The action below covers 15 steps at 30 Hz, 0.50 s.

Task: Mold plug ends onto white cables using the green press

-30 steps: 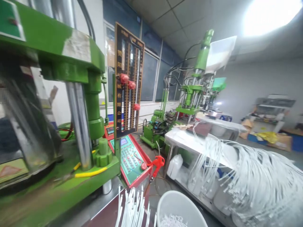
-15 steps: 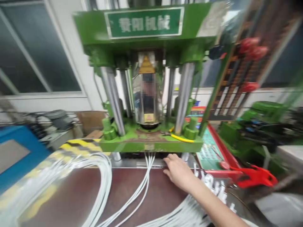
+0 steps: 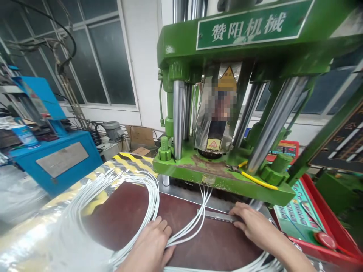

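My left hand (image 3: pixel 151 243) lies on the brown work surface (image 3: pixel 124 211), its fingers pressed over a bundle of white cables (image 3: pixel 193 223) that run forward under the green press machine (image 3: pixel 224 113). My right hand (image 3: pixel 253 224) rests flat at the front edge of a metal plate (image 3: pixel 218 215) below the press, fingers stretched forward. A large loop of white cables (image 3: pixel 119 185) curves off to the left over the surface.
A blue machine (image 3: pixel 53 155) stands at the left under the windows. A red-framed control panel (image 3: pixel 297 211) with a green keypad sits to the right of the press. A yellow-handled tool (image 3: pixel 255 179) lies on the press base. Yellow-black striped tape (image 3: pixel 133 160) marks the bench's far edge.
The view swung left from the room to the press. My right hand stays at the plate under the press, and my left hand has come into view onto the white cables.
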Available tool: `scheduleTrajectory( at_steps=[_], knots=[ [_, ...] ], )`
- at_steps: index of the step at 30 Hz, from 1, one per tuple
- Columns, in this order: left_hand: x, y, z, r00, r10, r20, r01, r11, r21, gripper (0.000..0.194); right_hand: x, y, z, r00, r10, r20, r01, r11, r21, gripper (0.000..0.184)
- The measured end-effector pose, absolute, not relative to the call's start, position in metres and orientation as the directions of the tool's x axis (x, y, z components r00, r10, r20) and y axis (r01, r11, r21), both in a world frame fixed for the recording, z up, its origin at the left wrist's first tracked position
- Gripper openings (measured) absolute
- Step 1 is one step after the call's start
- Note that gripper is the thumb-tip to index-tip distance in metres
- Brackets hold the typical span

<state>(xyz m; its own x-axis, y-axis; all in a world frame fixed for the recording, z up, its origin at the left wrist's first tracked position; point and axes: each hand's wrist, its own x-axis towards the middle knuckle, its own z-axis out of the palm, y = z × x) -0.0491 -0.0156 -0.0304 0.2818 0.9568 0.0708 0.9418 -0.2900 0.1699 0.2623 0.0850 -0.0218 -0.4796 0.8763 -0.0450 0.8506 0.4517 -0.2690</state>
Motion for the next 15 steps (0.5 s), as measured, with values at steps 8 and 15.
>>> scheduleTrajectory(
  at_steps=[8,15],
  knots=[
    [-0.085,0.038,-0.021,0.233,0.97,0.067,0.927,-0.242,0.286,0.033,0.216,0.041,-0.003,-0.548,0.835,-0.05,0.787,0.494,-0.37,0.022],
    [-0.098,0.067,-0.038,0.091,0.993,0.076,0.933,-0.111,0.343,0.03,0.247,0.025,-0.036,-0.498,0.865,0.055,0.843,0.498,-0.203,0.038]
  ],
)
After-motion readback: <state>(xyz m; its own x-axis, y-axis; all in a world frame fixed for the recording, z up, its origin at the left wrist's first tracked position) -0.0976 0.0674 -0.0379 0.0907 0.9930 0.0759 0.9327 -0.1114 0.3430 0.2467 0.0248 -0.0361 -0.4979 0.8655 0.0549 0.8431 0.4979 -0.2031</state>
